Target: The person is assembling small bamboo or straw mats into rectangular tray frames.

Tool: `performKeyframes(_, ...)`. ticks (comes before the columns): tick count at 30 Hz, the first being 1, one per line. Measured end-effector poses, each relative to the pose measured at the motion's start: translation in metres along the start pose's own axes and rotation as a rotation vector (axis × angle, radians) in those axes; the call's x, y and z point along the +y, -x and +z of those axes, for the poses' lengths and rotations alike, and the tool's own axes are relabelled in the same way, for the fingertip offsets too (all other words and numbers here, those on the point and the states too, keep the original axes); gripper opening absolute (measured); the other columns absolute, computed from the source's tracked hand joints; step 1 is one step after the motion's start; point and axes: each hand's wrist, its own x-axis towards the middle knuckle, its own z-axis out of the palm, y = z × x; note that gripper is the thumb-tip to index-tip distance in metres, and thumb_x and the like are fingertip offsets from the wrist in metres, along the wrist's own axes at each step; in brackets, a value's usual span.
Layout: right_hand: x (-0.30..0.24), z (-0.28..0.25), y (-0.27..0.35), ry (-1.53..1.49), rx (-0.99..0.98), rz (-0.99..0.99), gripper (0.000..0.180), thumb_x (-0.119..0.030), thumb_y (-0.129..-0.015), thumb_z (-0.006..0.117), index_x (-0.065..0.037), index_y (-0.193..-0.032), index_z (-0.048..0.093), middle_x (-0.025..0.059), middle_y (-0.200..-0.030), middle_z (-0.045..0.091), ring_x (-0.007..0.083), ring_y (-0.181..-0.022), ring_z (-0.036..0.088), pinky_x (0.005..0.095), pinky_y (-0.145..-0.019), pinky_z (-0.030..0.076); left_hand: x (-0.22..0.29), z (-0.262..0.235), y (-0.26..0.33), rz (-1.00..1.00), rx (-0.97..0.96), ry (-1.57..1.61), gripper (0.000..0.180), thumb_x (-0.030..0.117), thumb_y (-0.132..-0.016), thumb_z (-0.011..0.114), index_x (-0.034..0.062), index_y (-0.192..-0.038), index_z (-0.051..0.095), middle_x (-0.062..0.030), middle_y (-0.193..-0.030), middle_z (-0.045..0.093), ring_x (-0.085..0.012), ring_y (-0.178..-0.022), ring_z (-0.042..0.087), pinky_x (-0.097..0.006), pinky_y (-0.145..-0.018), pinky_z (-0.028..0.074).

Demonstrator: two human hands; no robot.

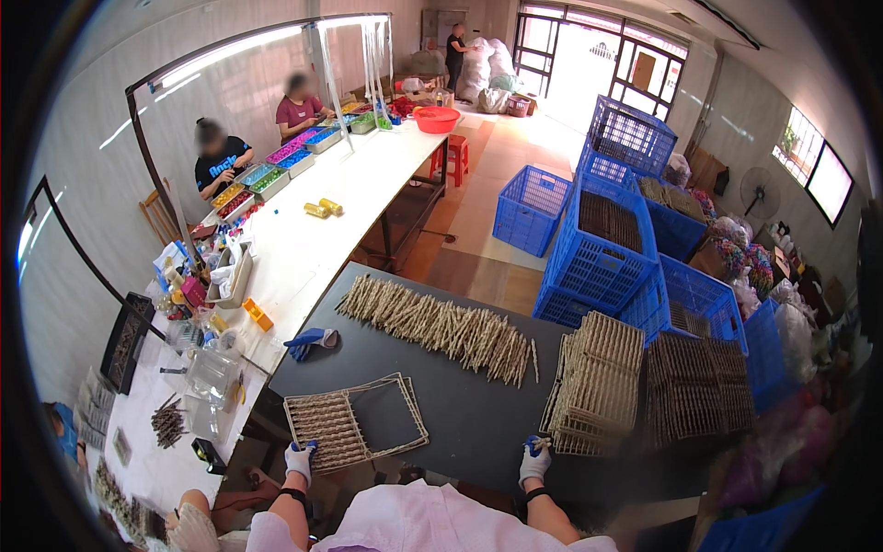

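Note:
A beige rectangular rack [336,431] lies on the dark table, its left part filled with rows of twisted sticks and its right part an open frame. My left hand [300,460], in a white glove with blue fingertips, is closed on the rack's near-left corner. My right hand [533,463], gloved the same way, has curled fingers around something small and beige. It is beside the near-left corner of a stack of beige racks [596,382]; what it holds is too small to name. Beyond the open rack, a long row of loose twisted sticks [437,327] spreads across the table.
Dark brown racks [699,386] are stacked at the right. A blue glove [311,341] lies near the table's left edge. Blue crates [602,239] stand beyond the right side. Two people sit at the long white table [368,175] with trays of colourful pieces.

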Motion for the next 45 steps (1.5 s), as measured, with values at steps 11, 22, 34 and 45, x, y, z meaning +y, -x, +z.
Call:
performKeyframes(11,0.014,0.01,-0.006,0.059,0.002,-0.005,0.039,-0.02,-0.085,0.079,-0.004,-0.119,0.07,0.0193,-0.113,0.073,0.0369,-0.106,0.07,0.0408,-0.096,0.054,0.004,0.0,0.002,0.01,0.006,-0.005,0.051,0.013,-0.085,0.087,-0.0069,-0.125,0.063,-0.0089,-0.114,0.071,-0.0175,-0.094,0.061,-0.033,-0.086,0.051)
performKeyframes(22,0.003,0.002,-0.003,0.033,0.008,-0.002,0.032,-0.016,-0.081,0.081,-0.007,-0.111,0.071,0.0163,-0.106,0.075,0.0364,-0.1,0.071,0.0431,-0.091,0.055,-0.017,0.003,-0.013,0.036,0.016,0.053,0.032,0.009,-0.087,0.084,0.0003,-0.113,0.066,-0.0023,-0.096,0.069,-0.0143,-0.078,0.058,-0.033,-0.073,0.051)
performKeyframes(34,0.006,0.003,-0.004,-0.002,0.001,-0.028,0.031,-0.014,-0.082,0.08,-0.007,-0.11,0.072,0.016,-0.108,0.074,0.0359,-0.102,0.071,0.0424,-0.093,0.055,-0.002,0.003,0.004,0.056,0.036,0.108,0.033,0.01,-0.085,0.086,-0.0014,-0.109,0.067,-0.0024,-0.094,0.068,-0.0152,-0.078,0.056,-0.033,-0.072,0.05)
performKeyframes(45,0.013,0.009,-0.005,-0.022,-0.022,-0.021,0.036,-0.018,-0.085,0.079,-0.003,-0.115,0.07,0.0186,-0.114,0.073,0.0369,-0.108,0.069,0.0413,-0.098,0.053,-0.009,0.002,-0.001,0.073,0.001,0.142,0.036,0.012,-0.083,0.087,-0.0019,-0.11,0.069,-0.0029,-0.093,0.069,-0.0151,-0.076,0.058,-0.033,-0.073,0.05)
